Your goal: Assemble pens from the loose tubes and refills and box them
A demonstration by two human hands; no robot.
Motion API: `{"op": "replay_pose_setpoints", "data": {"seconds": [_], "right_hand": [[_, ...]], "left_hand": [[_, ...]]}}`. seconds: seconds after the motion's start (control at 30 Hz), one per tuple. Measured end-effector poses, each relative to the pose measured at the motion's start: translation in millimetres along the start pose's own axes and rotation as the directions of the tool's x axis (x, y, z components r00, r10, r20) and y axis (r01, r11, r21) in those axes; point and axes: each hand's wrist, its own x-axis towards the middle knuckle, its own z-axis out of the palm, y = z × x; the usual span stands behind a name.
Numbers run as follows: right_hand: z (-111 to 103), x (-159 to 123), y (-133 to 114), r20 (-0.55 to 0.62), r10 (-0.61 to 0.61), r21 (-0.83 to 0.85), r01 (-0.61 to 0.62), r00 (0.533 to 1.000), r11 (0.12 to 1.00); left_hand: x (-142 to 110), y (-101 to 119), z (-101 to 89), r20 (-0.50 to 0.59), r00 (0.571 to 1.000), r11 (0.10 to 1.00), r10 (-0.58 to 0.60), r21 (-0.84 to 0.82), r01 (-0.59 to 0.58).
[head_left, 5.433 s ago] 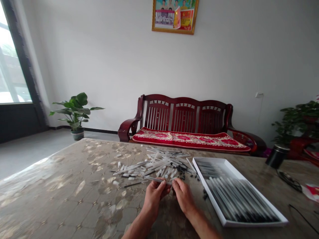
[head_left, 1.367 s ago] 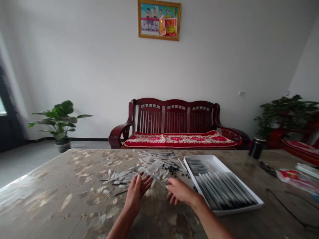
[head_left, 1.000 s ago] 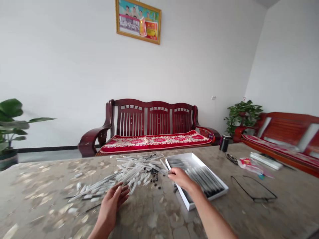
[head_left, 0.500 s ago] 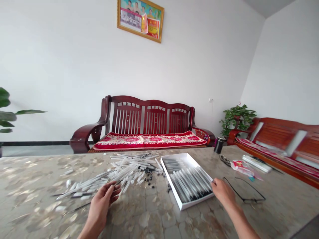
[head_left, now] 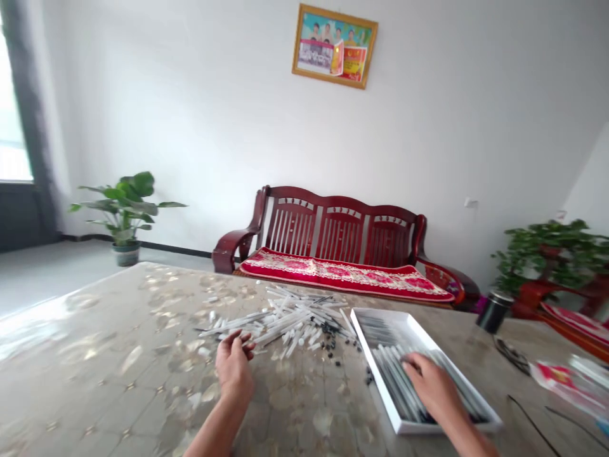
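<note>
Just ahead of our left hand (head_left: 233,362), which stands open with its fingers loosely curled and holds nothing we can see, lies a loose heap of clear plastic pen tubes (head_left: 295,320), crossing one another at all angles. Small black parts (head_left: 330,330) are scattered at the heap's right edge, between our hands, and a few lie apart near the wall of a white tray (head_left: 375,374). Our right hand (head_left: 431,387) is over that tray, its fingers spread across rows of black-tipped pens (head_left: 392,381); we cannot tell whether it grips one. We judge the main risk to be a careless sweep of a hand: a knock on the tray's low wall could disturb the aligned rows, and the small parts could roll away unnoticed. A mottled glossy table cover (head_left: 95,330) shines with glare. Around us, from left to right, are a window (head_left: 12,114), a potted plant (head_left: 126,209), a red-cushioned wooden sofa (head_left: 340,222) beneath a framed picture (head_left: 334,46), and a black canister (head_left: 493,312).
</note>
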Motion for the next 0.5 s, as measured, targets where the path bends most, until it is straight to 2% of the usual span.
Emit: {"op": "replay_pose_setpoints", "data": {"seconds": [0.07,0.13,0.27,0.37,0.5], "right_hand": [[32.5,5.1,-46.4,0.079,-0.188,0.166,0.173,0.979,0.971],[63.5,8.9,-96.1,0.144,-0.305,0.252,0.263,0.942,0.931],[109.9,24.3,-181.9,0.244,-0.395,0.169,0.362,0.886,0.917],[130.1,43.2,-223.7,0.283,-0.444,-0.042,0.474,0.850,0.880],[144.7,65.7,-250.5,0.316,-0.471,-0.140,0.532,0.823,0.835]], "left_hand": [[3.3,3.2,-1.6,-0.041,0.999,1.000,0.007,-0.026,-0.008],[5.7,4.8,-3.1,-0.043,0.999,0.999,0.018,-0.031,-0.020],[6.6,1.8,-3.0,-0.040,0.999,0.999,0.021,-0.030,-0.022],[5.8,-4.9,-0.9,-0.016,1.000,1.000,0.015,-0.027,-0.015],[6.0,-15.7,0.2,0.052,0.998,0.999,0.035,0.019,-0.036]]}}
